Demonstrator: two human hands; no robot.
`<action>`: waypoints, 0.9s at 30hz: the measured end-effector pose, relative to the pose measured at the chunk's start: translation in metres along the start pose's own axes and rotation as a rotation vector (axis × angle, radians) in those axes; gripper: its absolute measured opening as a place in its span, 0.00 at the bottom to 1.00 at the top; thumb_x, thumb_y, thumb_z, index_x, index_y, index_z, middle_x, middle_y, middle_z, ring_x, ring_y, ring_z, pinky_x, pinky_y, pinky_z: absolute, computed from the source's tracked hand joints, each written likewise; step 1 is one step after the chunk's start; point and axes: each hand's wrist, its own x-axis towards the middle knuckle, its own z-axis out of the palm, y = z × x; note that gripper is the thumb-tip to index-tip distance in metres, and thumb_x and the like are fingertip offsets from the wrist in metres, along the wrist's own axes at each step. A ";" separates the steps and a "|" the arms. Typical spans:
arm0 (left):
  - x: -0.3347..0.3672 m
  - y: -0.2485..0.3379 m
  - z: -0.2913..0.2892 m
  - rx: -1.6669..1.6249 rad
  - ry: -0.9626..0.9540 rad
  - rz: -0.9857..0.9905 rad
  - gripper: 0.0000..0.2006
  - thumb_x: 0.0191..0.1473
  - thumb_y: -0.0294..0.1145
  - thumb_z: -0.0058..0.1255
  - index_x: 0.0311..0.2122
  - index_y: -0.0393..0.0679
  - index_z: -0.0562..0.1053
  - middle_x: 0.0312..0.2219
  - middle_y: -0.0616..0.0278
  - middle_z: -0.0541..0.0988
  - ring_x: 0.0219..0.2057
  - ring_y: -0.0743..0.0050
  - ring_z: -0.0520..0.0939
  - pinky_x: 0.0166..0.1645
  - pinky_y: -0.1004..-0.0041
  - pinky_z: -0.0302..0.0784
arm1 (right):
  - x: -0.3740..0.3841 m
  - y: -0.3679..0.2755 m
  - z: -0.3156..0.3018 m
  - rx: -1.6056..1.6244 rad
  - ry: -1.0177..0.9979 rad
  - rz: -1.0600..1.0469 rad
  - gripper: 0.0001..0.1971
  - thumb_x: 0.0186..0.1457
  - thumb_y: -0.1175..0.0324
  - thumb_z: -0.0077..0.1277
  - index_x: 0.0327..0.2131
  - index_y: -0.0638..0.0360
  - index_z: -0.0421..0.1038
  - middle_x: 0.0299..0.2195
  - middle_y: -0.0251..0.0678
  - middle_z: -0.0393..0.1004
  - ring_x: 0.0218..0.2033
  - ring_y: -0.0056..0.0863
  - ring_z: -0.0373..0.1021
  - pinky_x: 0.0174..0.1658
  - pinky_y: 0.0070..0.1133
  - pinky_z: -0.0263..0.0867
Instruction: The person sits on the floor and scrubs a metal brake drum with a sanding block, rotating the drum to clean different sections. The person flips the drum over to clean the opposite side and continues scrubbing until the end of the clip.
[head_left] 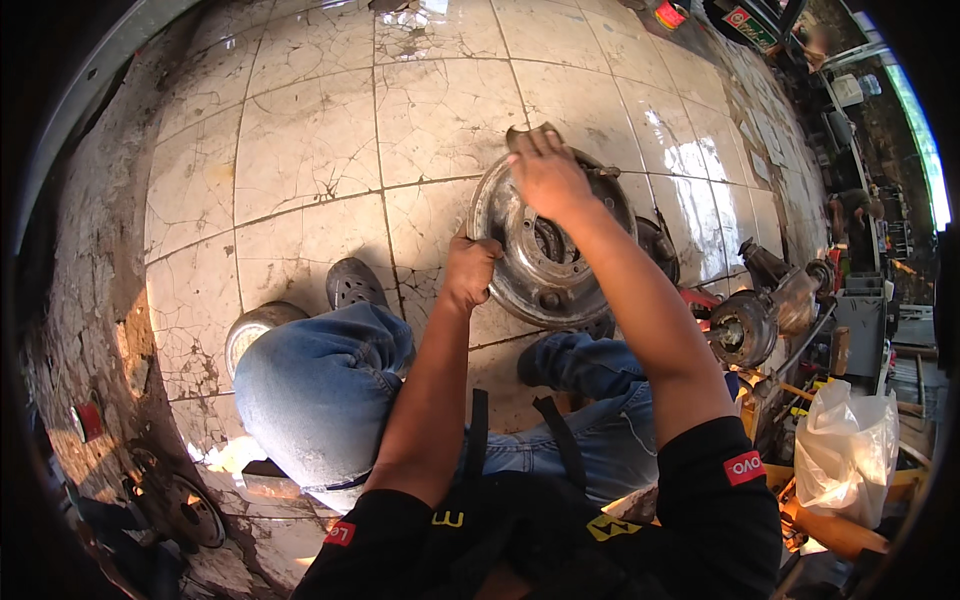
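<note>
A round, greyish metal brake backing plate (590,305), with a central hole and several smaller holes, is tilted up in front of me. My left hand (473,268) is closed around its left edge, thumb on the near face. At the upper edge, my right hand (548,175) presses a brown, curved, sheet-like piece (522,138) against the metal, fingers laid over it. That piece looks like sandpaper, but I cannot be sure. Part of the plate's right side is hidden behind my right forearm.
Right of the plate stand a dark round part (656,250) and an axle with a hub (740,328). A white plastic bag (846,455) sits among tools at the lower right. Another round part (262,330) lies beside my left knee. Cracked floor tiles (300,130) spread ahead.
</note>
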 end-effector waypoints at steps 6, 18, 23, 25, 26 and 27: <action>0.001 0.001 0.000 -0.089 0.020 -0.087 0.22 0.43 0.15 0.45 0.48 0.34 0.70 0.28 0.59 0.76 0.24 0.69 0.74 0.29 0.73 0.72 | 0.004 -0.008 -0.022 0.070 -0.173 -0.110 0.31 0.66 0.46 0.17 0.61 0.51 0.58 0.66 0.39 0.50 0.68 0.34 0.42 0.69 0.33 0.36; 0.001 0.004 -0.003 -0.055 -0.008 -0.045 0.22 0.40 0.16 0.45 0.46 0.32 0.71 0.33 0.56 0.77 0.29 0.65 0.77 0.34 0.69 0.76 | -0.002 -0.025 -0.025 0.064 -0.231 -0.341 0.35 0.66 0.46 0.08 0.61 0.57 0.57 0.65 0.44 0.50 0.69 0.38 0.40 0.69 0.33 0.36; 0.000 0.003 0.000 0.058 0.004 -0.001 0.21 0.41 0.16 0.46 0.45 0.33 0.71 0.32 0.56 0.77 0.29 0.67 0.77 0.34 0.71 0.75 | 0.019 -0.010 -0.045 0.159 -0.418 -0.048 0.40 0.64 0.42 0.05 0.58 0.58 0.61 0.63 0.45 0.54 0.67 0.39 0.47 0.69 0.34 0.41; 0.000 0.003 -0.001 0.027 -0.018 0.009 0.20 0.41 0.16 0.46 0.44 0.33 0.71 0.32 0.57 0.77 0.29 0.68 0.76 0.33 0.72 0.74 | 0.012 -0.023 -0.047 0.093 -0.400 -0.097 0.41 0.63 0.41 0.04 0.58 0.58 0.62 0.62 0.46 0.56 0.66 0.38 0.48 0.69 0.35 0.41; 0.001 0.003 -0.001 -0.006 -0.018 -0.007 0.20 0.41 0.16 0.46 0.44 0.33 0.72 0.31 0.57 0.77 0.29 0.69 0.76 0.34 0.72 0.73 | 0.011 -0.027 -0.031 0.112 -0.417 -0.234 0.44 0.61 0.39 0.03 0.57 0.60 0.63 0.61 0.46 0.58 0.65 0.37 0.50 0.69 0.35 0.41; 0.001 0.002 -0.004 -0.041 -0.015 -0.022 0.20 0.41 0.16 0.47 0.44 0.34 0.72 0.31 0.58 0.78 0.29 0.69 0.76 0.34 0.73 0.73 | 0.010 -0.027 -0.030 0.134 -0.376 -0.257 0.44 0.61 0.39 0.03 0.57 0.61 0.63 0.61 0.46 0.59 0.65 0.38 0.51 0.69 0.35 0.41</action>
